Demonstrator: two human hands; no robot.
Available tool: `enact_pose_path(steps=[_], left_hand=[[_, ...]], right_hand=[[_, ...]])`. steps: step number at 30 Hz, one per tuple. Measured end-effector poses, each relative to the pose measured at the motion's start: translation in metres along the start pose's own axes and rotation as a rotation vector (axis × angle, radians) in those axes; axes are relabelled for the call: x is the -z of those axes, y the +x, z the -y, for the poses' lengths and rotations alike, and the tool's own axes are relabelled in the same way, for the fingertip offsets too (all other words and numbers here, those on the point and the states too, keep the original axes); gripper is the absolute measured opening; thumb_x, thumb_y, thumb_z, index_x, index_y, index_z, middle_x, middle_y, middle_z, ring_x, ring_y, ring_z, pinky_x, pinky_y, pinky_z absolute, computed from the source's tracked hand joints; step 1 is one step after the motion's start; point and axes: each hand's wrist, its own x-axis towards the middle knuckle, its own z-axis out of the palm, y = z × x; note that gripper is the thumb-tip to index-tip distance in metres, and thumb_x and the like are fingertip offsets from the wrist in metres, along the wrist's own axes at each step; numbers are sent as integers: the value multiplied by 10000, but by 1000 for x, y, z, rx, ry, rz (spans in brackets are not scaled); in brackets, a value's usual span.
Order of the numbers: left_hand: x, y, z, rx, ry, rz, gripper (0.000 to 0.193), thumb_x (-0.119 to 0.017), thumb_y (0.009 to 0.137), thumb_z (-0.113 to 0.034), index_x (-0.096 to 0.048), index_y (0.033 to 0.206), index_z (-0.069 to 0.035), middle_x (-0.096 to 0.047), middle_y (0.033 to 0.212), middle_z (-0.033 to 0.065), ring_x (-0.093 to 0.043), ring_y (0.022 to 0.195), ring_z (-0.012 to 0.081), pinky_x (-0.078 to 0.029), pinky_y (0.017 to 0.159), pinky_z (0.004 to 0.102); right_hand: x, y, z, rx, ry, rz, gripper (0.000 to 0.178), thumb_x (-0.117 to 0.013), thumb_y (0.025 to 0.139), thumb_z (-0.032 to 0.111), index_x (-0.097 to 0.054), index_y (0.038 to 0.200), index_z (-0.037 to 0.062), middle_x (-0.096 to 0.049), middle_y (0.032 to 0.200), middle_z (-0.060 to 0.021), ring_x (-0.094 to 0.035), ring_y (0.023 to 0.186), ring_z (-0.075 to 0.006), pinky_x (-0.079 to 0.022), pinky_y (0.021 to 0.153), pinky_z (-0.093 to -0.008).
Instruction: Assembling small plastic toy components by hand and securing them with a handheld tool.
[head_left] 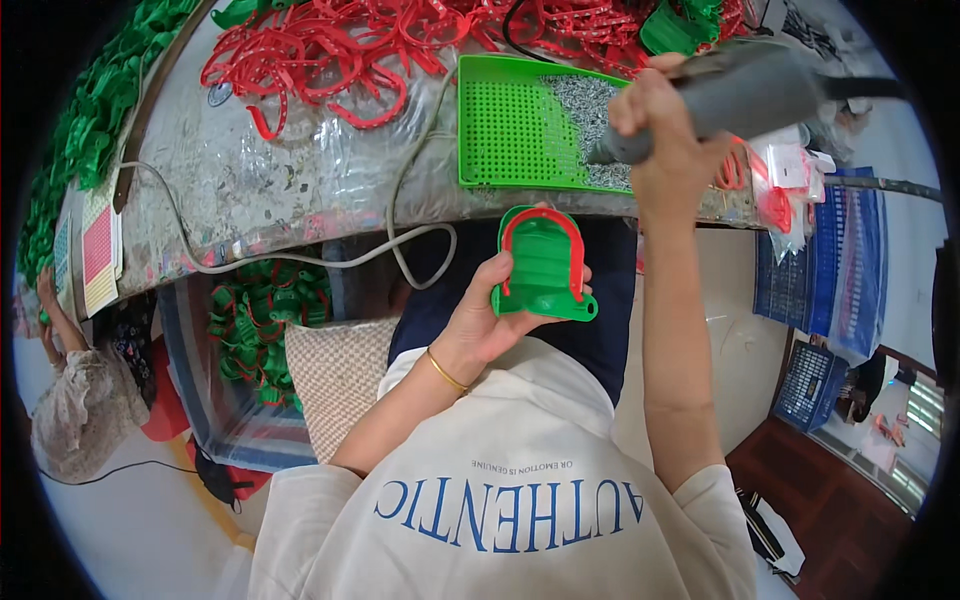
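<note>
My left hand (485,320) holds a green plastic piece (543,265) in front of my body, below the table edge. A red U-shaped strip (577,250) lines the inside of its rim. My right hand (668,150) grips a grey electric screwdriver (740,95), whose tip points down to the left. That tip is over a green perforated tray (500,130), at a heap of small silvery screws (580,105). I cannot tell whether a screw is on the tip.
Many red strips (330,60) lie heaped along the back of the table (290,170). A grey cable (400,190) loops over its front edge. Finished-looking green and red pieces (268,335) fill a bin at lower left. Another person (85,410) sits at far left by green parts.
</note>
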Motion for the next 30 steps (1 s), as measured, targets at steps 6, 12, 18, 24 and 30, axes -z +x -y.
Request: enact_pose_path(steps=[6, 12, 18, 24, 30], left_hand=[[11, -1, -4, 41, -87, 24, 725, -608, 838, -454, -373, 1369, -20, -500, 1280, 260, -540, 1158, 352, -437, 1003, 477], [15, 0, -4, 49, -98, -24, 744, -614, 829, -463, -370, 1369, -13, -502, 1279, 256, -541, 1155, 357, -436, 1005, 478], [20, 1, -3, 48, -68, -18, 739, -604, 833, -483, -388, 1359, -10, -507, 1274, 250, -537, 1161, 354, -440, 1001, 475], [25, 3, 0, 32, -164, -5, 728, -590, 848, -491, -396, 1354, -6, -509, 1274, 246, -532, 1167, 347, -443, 996, 474], [36, 13, -1, 78, -277, 7, 712, -568, 856, -523, -410, 1354, -38, -505, 1270, 257, -522, 1166, 381, -436, 985, 519]], right_hand=[[10, -2, -48, 16, -117, -16, 130, -594, 840, -36, -540, 959, -39, -498, 657, -35, -474, 549, -130, -415, 537, -289], [10, -6, -58, -1, -148, -37, 96, -592, 850, -27, -546, 934, -26, -503, 651, -28, -482, 546, -117, -424, 538, -283], [10, -6, -58, -17, -132, -50, 97, -597, 851, -22, -545, 932, -25, -502, 643, -29, -483, 542, -124, -423, 538, -280], [8, -7, -58, -1, -157, -37, 102, -605, 853, -14, -545, 934, -28, -501, 642, -28, -487, 549, -126, -419, 539, -281], [5, -3, -33, 60, 82, -57, 149, -609, 842, -6, -549, 978, -27, -476, 635, -42, -465, 538, -143, -408, 550, -305]])
